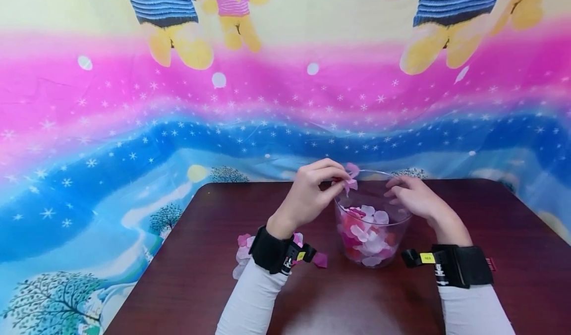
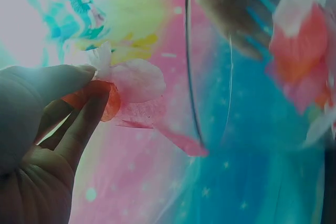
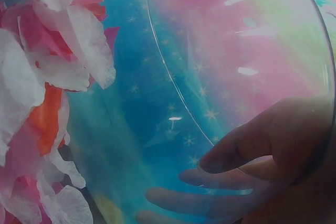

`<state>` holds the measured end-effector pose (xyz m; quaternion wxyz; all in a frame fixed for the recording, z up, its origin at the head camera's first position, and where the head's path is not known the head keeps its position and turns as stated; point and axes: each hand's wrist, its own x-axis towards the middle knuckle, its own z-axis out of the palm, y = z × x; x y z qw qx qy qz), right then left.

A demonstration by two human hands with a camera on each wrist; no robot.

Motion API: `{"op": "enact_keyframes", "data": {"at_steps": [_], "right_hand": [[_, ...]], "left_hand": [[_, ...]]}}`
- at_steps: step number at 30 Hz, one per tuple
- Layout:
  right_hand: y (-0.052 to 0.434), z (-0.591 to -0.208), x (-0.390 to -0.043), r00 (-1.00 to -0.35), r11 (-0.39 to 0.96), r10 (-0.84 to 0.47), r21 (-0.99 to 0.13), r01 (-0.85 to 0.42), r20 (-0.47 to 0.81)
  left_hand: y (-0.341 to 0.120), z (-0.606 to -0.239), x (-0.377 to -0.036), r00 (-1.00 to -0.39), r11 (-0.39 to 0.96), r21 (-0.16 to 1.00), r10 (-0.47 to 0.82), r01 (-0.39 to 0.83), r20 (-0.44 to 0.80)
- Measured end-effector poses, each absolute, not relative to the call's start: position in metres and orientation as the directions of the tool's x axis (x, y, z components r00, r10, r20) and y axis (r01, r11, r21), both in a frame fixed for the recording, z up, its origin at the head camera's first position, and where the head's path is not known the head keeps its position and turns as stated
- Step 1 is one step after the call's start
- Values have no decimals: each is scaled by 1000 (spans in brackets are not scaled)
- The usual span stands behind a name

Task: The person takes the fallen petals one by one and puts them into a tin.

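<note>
A small bunch of petals [image 1: 350, 179] is pinched between the thumb and fingertips of the left hand [image 1: 312, 194], held right at the near-left rim of the clear glass bowl [image 1: 392, 246]. From the left wrist view the pinch is seen close up: thumb and forefinger are closed together on pink, white and orange-red petals [image 2: 131, 90], and one pink piece is hanging down against the bowl's rim [image 2: 190, 77].

The bowl is stood on the dark wooden table [image 1: 490, 226], about midway between the two arms, and is filled roughly halfway with a heap of pink, white and red petals [image 1: 368, 236]. The right hand [image 1: 412, 196] is laid on the bowl's right side at the rim, with fingers only lightly bent against the glass. Through the wall, in the right wrist view, the fingers [image 3: 247, 145] are seen spread along the glass, though the picture is too blurred for it to be said whether the thumb is hooked over the rim. The heaped petals [image 3: 47, 77] are seen at the left of that view.

A loose pile of petals [image 1: 243, 255] is left on the table just beside the left wrist, partly hidden by the black wrist strap [image 1: 272, 251]. A bright cloth backdrop [image 1: 134, 127] with stars and teddy bears is hung behind the table.
</note>
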<state>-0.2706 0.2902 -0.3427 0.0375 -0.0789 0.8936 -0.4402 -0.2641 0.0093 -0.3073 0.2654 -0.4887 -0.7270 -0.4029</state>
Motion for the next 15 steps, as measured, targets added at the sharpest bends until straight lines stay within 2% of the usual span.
{"op": "enact_keyframes", "data": {"at_steps": [5, 11, 15], "right_hand": [[289, -342, -269, -986, 598, -166, -796, -95, -7], [291, -342, -268, -986, 592, -165, -799, -103, 5], [291, -341, -268, -987, 590, -163, -802, -98, 1]], "left_hand": [[26, -312, -262, -375, 190, 325, 546, 926, 749], [35, -326, -266, -440, 231, 382, 602, 895, 666], [38, -330, -269, -451, 241, 395, 635, 887, 627]]}}
